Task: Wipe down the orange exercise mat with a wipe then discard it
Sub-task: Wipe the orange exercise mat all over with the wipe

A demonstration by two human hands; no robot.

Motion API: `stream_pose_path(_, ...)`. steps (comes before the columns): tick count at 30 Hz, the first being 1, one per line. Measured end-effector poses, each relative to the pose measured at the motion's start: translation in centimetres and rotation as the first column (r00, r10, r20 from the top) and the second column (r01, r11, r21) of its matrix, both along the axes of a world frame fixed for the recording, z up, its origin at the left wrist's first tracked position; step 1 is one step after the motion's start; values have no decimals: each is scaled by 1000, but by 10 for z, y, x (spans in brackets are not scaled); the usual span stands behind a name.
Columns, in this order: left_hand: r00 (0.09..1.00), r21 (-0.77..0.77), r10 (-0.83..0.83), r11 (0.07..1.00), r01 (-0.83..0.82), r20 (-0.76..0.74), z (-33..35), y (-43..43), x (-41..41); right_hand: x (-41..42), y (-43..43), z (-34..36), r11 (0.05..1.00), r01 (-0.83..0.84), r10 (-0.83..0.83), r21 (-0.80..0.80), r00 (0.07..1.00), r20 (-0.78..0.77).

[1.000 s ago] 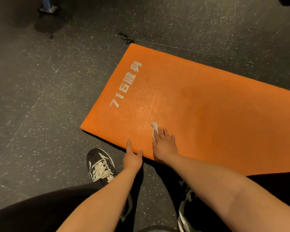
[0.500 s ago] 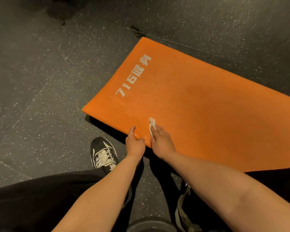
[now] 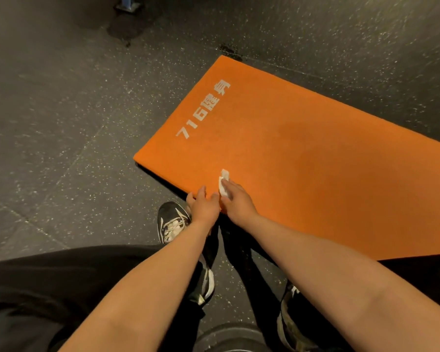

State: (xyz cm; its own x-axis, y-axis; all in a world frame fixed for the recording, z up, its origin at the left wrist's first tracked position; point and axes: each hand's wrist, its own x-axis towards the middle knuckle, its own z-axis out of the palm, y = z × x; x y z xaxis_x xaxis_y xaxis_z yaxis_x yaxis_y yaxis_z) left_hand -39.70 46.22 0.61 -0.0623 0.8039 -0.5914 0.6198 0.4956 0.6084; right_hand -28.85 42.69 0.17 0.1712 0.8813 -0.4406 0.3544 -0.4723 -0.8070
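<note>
A view looking down from a person's head at a long, flat orange foam exercise mat (image 3: 302, 161) lying on a dark grey rubber floor flecked with white (image 3: 61, 123). The mat runs from the middle of the scene out past the right edge, its short end towards the left. White printed lettering (image 3: 203, 110), beginning "716" and followed by two characters, runs along that short end.

Two bare forearms reach forward from the bottom of the view and meet at the mat's near long edge, close to its left corner. The right hand (image 3: 239, 201) lies on the mat with its fingers laid over a small crumpled white wipe (image 3: 224, 182), pressing it against the orange surface; part of the wipe sticks out beyond the fingertips. The left hand (image 3: 203, 204) sits just beside it, fingers spread and relaxed, resting on the mat's edge and gripping nothing.

Below the left hand, a black sneaker with white laces (image 3: 172, 224) stands on the floor just short of the mat. Loose black trousers (image 3: 48, 288) fill the lower left corner. A blue post base (image 3: 128, 3) stands on the floor at the top.
</note>
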Motion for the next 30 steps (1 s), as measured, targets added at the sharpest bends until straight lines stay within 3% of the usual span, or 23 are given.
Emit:
stream_pose_path(5, 948, -3, -55, 998, 60, 314, 14, -11, 15, 2, -18, 8, 997, 78, -77, 15, 997, -23)
stream_pose_path(8, 957, 27, -26, 999, 19, 288, 15, -13, 19, 9, -27, 16, 995, 100, -99, 28, 995, -10)
stream_pose_path(10, 947, -6, 84, 996, -86, 310, 18, -15, 23, 15, -31, 21, 989, 142, -142, 37, 990, -14)
stream_pose_path(13, 863, -122, 280, 960, -252, 421, 28, -11, 32, 24, -34, 29, 977, 212, -212, 17, 977, 36)
stream_pose_path(19, 893, -55, 181, 983, -174, 413, 42, -13, 41, 36, -39, 48, 947, 322, -321, -2, 945, -66)
stream_pose_path(24, 880, -14, 275, 956, -292, 386, 47, -24, 40, 43, -49, 58, 936, 345, -342, 72, 938, -54)
stream_pose_path(27, 845, -79, 354, 932, -353, 401, 59, -36, 49, 49, -50, 63, 925, 374, -371, 74, 927, -48)
stream_pose_path(30, 843, -115, 255, 967, -228, 474, 67, -47, 64, 53, -48, 66, 914, 405, -401, 36, 913, -76)
